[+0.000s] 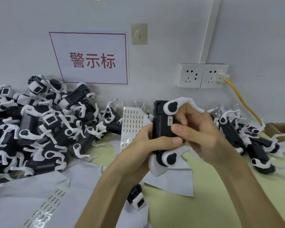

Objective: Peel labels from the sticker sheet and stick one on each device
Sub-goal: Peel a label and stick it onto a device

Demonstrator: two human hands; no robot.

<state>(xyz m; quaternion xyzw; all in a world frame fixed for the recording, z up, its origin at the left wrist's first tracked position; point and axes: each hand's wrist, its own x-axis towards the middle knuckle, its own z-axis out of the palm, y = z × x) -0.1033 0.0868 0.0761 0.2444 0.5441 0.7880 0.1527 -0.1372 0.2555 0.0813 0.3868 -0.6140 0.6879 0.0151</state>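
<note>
— Holding the device [161, 122] up off the counter [212, 186] in 2 hands: why, going by the head view?
— Likely to turn its black side face-on, so the label [170, 121] can be rubbed down square. The left hand [148, 142] wraps the body from below, with its thumb laid across the front. The right hand [201, 129] curls its fingers [184, 112] behind the upper white pad, and its thumb [179, 129] lies just below the label. I judge it is smoothing that edge.
— So neither hand is loose?
— No, both are clasped on the device, and 1 small label already sits on it.
— And the sticker sheet [132, 124]?
— Propped just behind the left hand, between 2 heaps of devices: a big pile [39, 129] on the left and a smaller heap [247, 137] on the right. It is probably kept close for a quick next peel. Another strip [51, 201] lies on white paper at the lower left.
</note>
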